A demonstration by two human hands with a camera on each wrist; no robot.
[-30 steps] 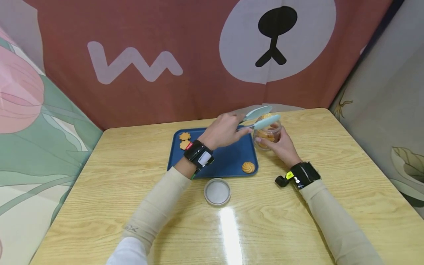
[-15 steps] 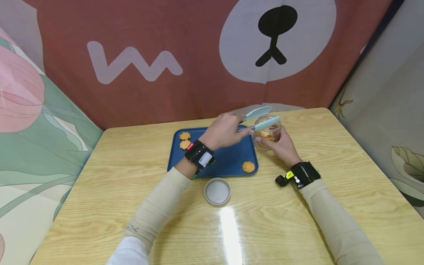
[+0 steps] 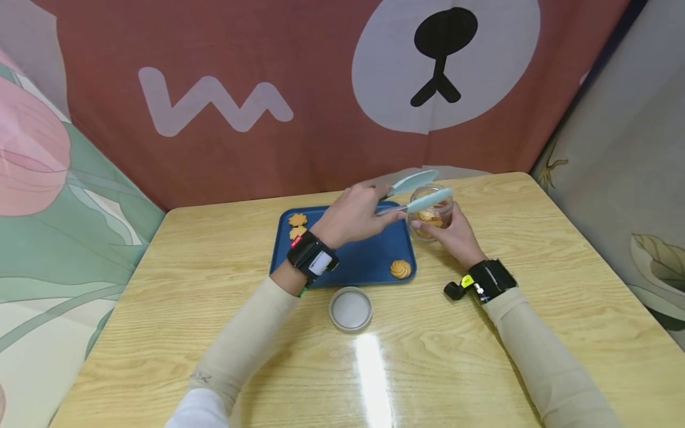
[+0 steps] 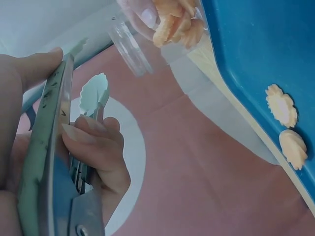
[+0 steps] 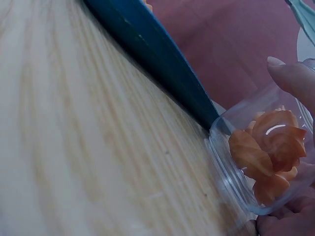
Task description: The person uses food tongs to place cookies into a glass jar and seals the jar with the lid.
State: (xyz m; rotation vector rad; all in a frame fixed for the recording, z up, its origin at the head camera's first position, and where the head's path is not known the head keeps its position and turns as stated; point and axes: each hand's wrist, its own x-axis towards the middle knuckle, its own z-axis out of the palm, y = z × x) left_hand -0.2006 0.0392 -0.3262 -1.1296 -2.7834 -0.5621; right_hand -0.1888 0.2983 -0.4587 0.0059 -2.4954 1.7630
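Two cookies (image 3: 297,220) lie at the left of the tray (image 3: 364,261), the left hand (image 3: 350,217) has its fingers curled round the tongs (image 3: 430,200), tips apart near the jar (image 5: 261,101), and the right hand (image 3: 457,239) wraps its fingers round that jar beside the tray, maybe to keep it steady.

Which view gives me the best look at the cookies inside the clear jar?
The right wrist view: the cookies appear largest there, through the wall of the clear jar. The head view shows them small, partly behind the tongs. The left wrist view shows some at its top edge, cut off by the frame.
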